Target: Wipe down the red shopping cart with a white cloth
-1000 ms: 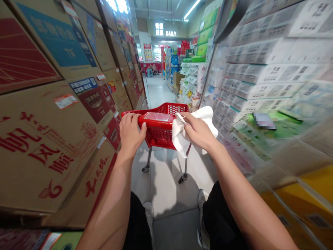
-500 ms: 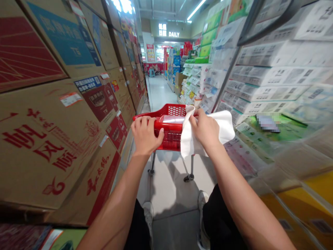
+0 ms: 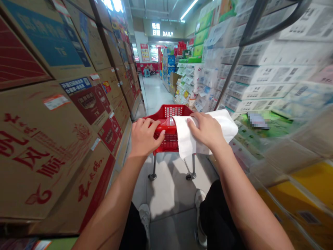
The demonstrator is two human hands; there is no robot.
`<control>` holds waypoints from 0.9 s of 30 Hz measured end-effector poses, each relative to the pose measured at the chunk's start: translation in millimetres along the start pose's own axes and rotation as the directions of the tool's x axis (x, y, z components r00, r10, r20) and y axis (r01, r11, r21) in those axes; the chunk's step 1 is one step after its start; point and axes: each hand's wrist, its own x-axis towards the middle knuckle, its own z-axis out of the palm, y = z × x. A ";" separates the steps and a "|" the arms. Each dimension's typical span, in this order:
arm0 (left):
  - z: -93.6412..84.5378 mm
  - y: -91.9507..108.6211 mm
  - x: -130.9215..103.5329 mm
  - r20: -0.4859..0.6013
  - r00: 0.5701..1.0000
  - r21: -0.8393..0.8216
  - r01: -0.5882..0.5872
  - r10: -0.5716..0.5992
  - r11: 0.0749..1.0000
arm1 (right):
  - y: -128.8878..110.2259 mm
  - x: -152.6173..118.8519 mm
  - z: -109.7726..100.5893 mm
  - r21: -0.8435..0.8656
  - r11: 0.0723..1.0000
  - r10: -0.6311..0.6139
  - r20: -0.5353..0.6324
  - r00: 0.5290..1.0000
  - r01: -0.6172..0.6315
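Observation:
A red shopping cart (image 3: 171,142) stands straight ahead of me, its plastic basket above metal legs. My left hand (image 3: 144,137) is closed over the left end of the cart's red handle (image 3: 165,129), thumb lying toward the middle. A white cloth (image 3: 184,135) is draped across the right part of the handle and hangs down in front of the basket. On top of it my right hand (image 3: 208,130) is closed, pressing the cloth to the handle; its fingertips are partly hidden behind the far side. The cloth's other end sticks out beyond the right wrist.
Stacked cardboard boxes (image 3: 33,139) line the left side closely. To the right are piles of white packs (image 3: 260,69), a slanted metal pole with a curved bar (image 3: 234,66), and yellow boxes (image 3: 312,187). The tiled aisle (image 3: 153,90) runs ahead to a blue stool (image 3: 147,72).
My right hand has shifted from bunching the cloth upright to lying flatter over it on the handle. The cloth now spreads further left. My left hand stays on the handle.

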 end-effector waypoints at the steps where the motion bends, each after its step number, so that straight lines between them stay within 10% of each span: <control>1: -0.8 -2.8 2.5 0.002 1.000 -0.013 -0.005 0.005 1.000 | 1.2 -3.3 -0.8 -0.033 0.999 0.001 0.049 0.999 0.000; 16: 4.4 0.9 13.3 -0.061 0.998 0.114 0.019 -0.012 0.993 | -56.0 16.2 16.9 -0.046 0.998 -0.032 0.105 0.994 0.037; 27: 1.8 0.8 8.7 -0.104 0.994 0.123 0.053 -0.040 0.991 | 6.7 4.5 -6.3 -0.167 0.960 0.248 0.145 0.958 -0.224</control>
